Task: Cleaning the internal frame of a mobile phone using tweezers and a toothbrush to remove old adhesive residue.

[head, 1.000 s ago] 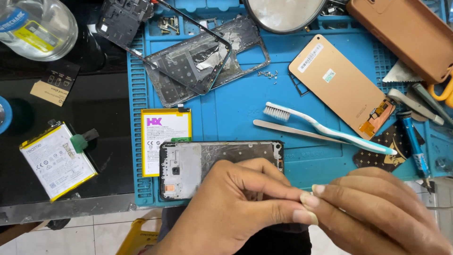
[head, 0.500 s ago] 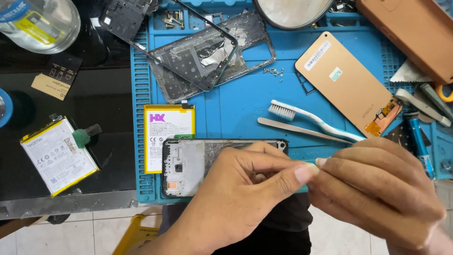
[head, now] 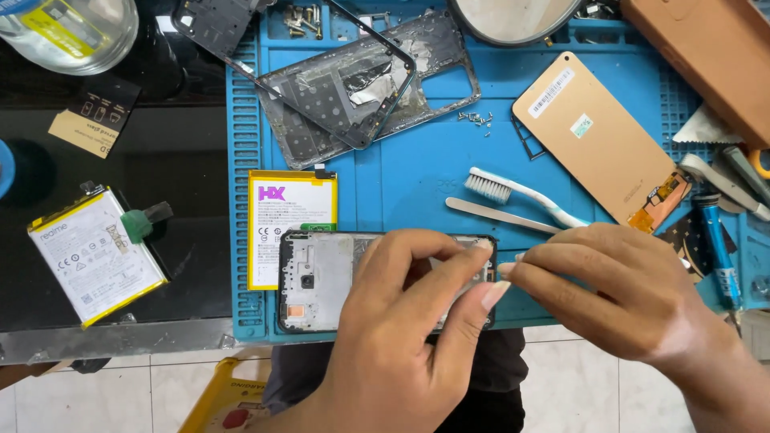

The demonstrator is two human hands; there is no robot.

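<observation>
An opened phone (head: 321, 281) with its back off lies on the near edge of the blue work mat (head: 417, 168). My left hand (head: 401, 345) covers its right half, with index finger and thumb closed around the phone's right end. My right hand (head: 618, 297) is just to the right, its fingertips pinched on a small pale piece (head: 518, 258) that is too small to identify. The two hands' fingertips almost touch.
A yellow-edged battery (head: 291, 216) lies left of the phone, and another battery (head: 92, 256) lies on the black surface. Behind are a toothbrush (head: 513, 191), a flat spudger (head: 497, 215), a gold screen panel (head: 597, 136), two phone frames (head: 353, 80), loose screws (head: 475, 119) and a blue screwdriver (head: 715, 240).
Both hands pinched together over the phone before. Now my left fingers have spread onto the phone's right end, and my right hand stays pinched beside them.
</observation>
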